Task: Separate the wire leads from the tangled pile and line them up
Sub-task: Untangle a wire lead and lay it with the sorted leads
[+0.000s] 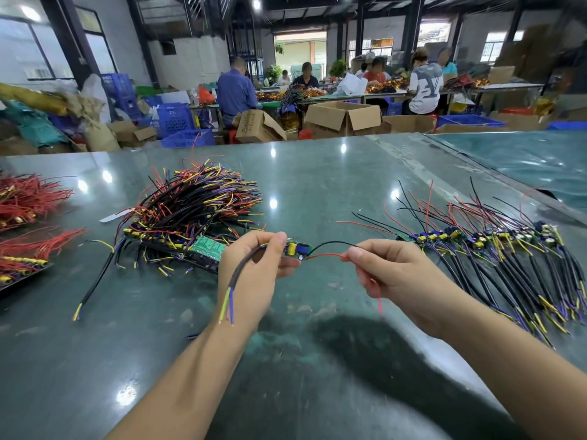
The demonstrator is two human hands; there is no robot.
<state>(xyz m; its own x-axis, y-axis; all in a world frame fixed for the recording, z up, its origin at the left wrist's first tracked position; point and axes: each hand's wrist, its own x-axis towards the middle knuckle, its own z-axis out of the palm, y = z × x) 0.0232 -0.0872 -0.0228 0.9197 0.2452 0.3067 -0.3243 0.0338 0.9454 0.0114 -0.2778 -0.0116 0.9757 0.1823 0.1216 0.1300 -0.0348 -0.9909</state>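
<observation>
While tangled pile (190,214) looms far left: left hand (254,271) gripping lead (297,250), right hand (381,274) pinching red wire (324,256); row (495,249) right, partly lined.

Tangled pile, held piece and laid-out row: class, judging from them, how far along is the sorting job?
Done: a row of leads lies side by side on the right of the table. In hand: the left hand grips one small board, while the right hand pinches its red wire. Left: the tangled pile remains large, so most work seems ahead.
</observation>
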